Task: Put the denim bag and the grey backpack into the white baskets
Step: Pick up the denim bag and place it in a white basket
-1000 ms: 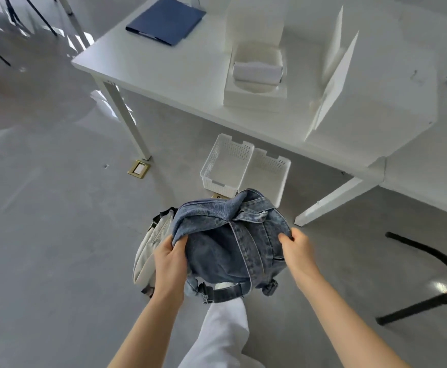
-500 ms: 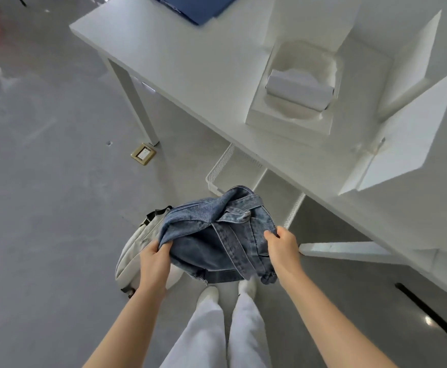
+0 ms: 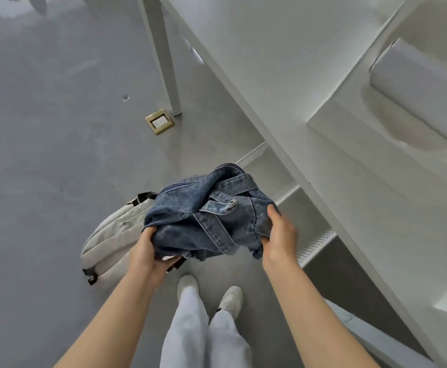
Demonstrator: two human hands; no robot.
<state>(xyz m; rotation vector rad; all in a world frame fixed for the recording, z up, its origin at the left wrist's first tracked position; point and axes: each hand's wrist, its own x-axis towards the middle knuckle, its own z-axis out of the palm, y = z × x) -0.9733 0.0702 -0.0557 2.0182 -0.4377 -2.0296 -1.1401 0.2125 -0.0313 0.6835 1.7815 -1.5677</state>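
A crumpled blue denim bag (image 3: 206, 213) hangs above the floor between both hands. My left hand (image 3: 146, 251) grips its lower left side and my right hand (image 3: 279, 235) grips its right side. The light grey backpack (image 3: 111, 235) lies on the floor at the left, partly hidden behind the denim bag. Two white perforated baskets (image 3: 315, 243) stand on the floor under the table edge, just beyond and right of the bag; the table hides most of them.
A white table (image 3: 283, 75) fills the upper right, its edge running diagonally over the baskets, with a white box of tissue (image 3: 413, 91) on it. A table leg (image 3: 164, 57) and a brass floor socket (image 3: 160, 121) are at the top centre. My feet stand below the bag.
I have stepped closer to the table, so the baskets have slid mostly under its edge in view. The denim bag stays held in both hands, now nearer the baskets.
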